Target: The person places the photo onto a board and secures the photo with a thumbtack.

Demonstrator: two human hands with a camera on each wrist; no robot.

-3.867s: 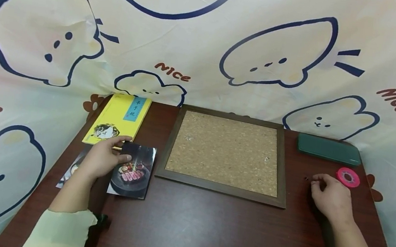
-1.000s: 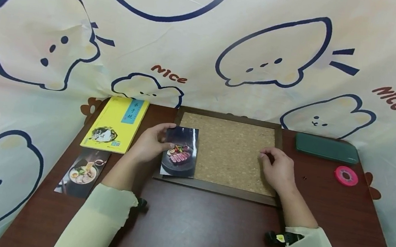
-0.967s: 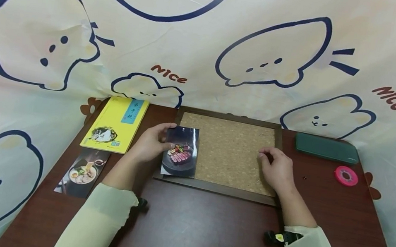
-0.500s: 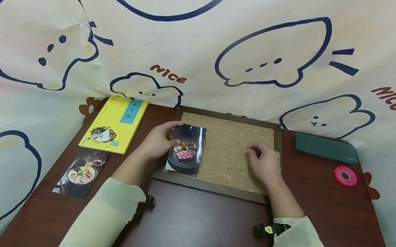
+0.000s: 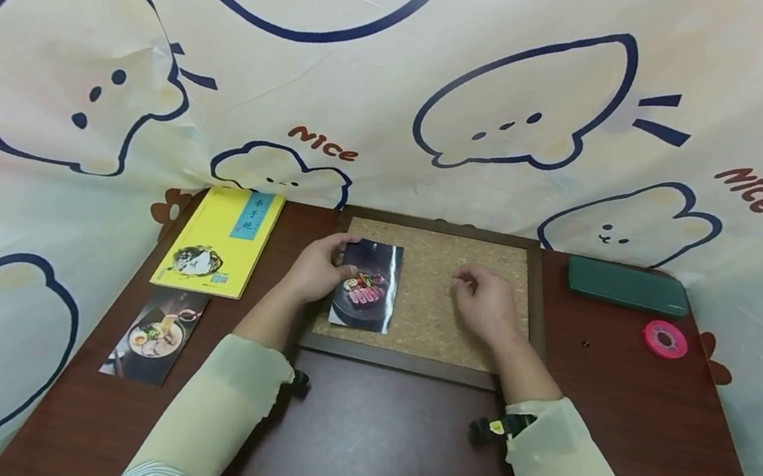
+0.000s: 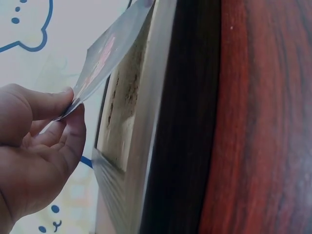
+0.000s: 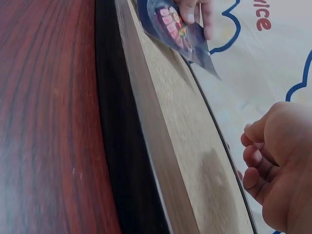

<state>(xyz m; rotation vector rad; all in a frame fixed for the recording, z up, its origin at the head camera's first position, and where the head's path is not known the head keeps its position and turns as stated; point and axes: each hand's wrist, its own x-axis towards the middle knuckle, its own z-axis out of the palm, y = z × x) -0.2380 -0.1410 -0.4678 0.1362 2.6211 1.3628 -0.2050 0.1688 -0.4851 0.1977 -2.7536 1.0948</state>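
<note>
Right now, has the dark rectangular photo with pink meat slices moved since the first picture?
Yes: the photo went rightward, from beside the brown-framed rectangular cork board to over its left part.

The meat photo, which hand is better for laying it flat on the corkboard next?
Probably the left hand: it pinches the meat photo by one edge, over the corkboard. The right hand hovers apart from the photo, its fingers curled.

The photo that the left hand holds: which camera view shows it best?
The head view: almost the whole printed side of the photo shows there. In the left wrist view it is pale and steeply slanted; in the right wrist view the top of the image cuts it off.
</note>
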